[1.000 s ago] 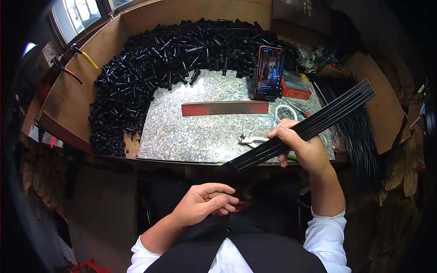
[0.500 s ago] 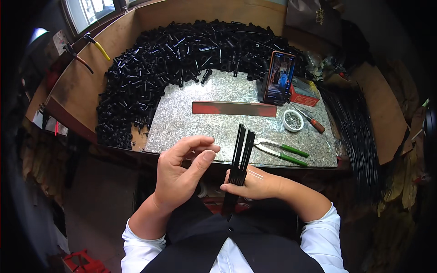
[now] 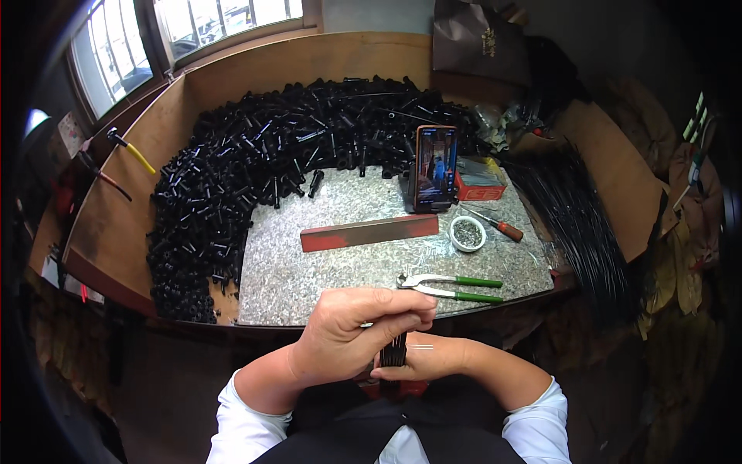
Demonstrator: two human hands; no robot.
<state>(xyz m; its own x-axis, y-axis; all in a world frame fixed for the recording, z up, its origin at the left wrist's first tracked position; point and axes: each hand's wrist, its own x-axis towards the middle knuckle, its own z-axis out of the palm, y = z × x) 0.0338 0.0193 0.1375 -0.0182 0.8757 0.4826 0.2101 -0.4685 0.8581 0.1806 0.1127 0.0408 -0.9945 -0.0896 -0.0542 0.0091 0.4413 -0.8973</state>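
My right hand (image 3: 433,356) grips a bundle of thin black rods (image 3: 393,350) and holds it upright in front of my body, just beyond the near edge of the bench. Over the upper end of that bundle, the fingers and thumb of my left hand (image 3: 352,332) are closed, so the rod tips are hidden. Two thin pale lines show at the back of my right hand. Beyond my left hand, pincers with green handles (image 3: 479,300) lie on the speckled stone slab (image 3: 278,267). A flat red and dark bar (image 3: 369,233) rests farther back on it.
A large heap of black tubular parts (image 3: 255,147) curves around the slab's left and back. A phone (image 3: 435,170) stands beside a red box (image 3: 479,182). Nearby are a white bowl of small metal pieces (image 3: 468,234) and a screwdriver (image 3: 506,230). Long black strands (image 3: 576,224) hang at right.
My left hand has moved right and closed over the top of the rods; before, it was apart from them with its fingers loosely curled. The head view has shifted, showing more window.
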